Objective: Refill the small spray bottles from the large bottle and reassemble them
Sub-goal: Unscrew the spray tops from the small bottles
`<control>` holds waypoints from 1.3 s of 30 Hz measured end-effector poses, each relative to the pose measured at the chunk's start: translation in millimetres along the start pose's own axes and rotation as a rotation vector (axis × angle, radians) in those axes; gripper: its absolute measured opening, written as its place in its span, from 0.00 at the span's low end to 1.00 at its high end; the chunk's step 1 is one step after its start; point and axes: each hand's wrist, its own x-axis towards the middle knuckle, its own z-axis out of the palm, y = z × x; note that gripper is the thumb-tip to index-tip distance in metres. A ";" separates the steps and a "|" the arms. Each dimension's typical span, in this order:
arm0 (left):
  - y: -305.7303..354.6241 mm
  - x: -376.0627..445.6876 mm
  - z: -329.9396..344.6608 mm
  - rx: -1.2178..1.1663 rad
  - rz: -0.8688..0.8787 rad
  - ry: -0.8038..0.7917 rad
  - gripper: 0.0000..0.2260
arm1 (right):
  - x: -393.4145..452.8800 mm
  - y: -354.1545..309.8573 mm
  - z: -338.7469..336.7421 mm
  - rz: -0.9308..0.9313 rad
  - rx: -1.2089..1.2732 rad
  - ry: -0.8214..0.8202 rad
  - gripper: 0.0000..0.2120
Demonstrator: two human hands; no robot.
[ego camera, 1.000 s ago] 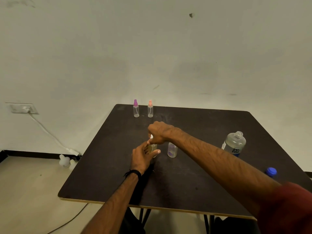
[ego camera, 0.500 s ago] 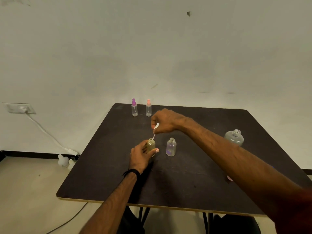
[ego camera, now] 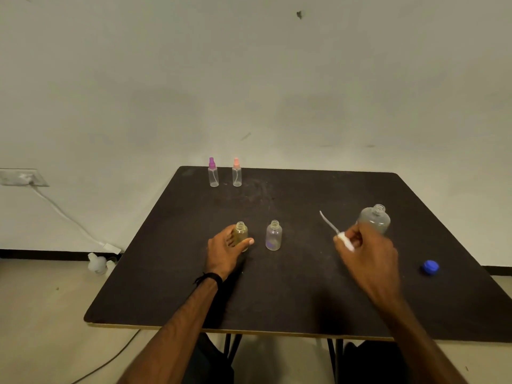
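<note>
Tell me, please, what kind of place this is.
Probably a bare indoor room used as a simple workspace: a plain wall, a dark table standing against it, and a wall socket with its cable.

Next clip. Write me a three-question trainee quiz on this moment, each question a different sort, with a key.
1. True or false: the yellowish bottle in the left hand has its spray top screwed on.
2. Multiple choice: what does the right hand hold? A) the blue cap B) a white spray top with dip tube C) the large bottle
3. Fill in: the two capped spray bottles, purple-topped and pink-topped, stand at the table's ____ edge.

Key: 1 false, its neck is open. 2 B. 3 far.
</note>
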 end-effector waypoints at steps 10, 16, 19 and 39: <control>-9.4 3.7 0.4 -0.008 0.000 -0.002 0.19 | -45.2 62.2 27.1 0.217 -0.212 -0.243 0.12; -8.6 3.6 0.5 -0.003 -0.004 -0.003 0.20 | -46.2 77.7 35.3 0.311 -0.257 -0.272 0.11; -8.7 4.1 1.0 -0.021 -0.007 -0.006 0.20 | -45.0 79.4 35.8 0.306 -0.249 -0.261 0.10; -5.2 2.4 1.5 -0.010 -0.007 -0.008 0.22 | -41.8 73.2 35.0 0.267 -0.255 -0.242 0.14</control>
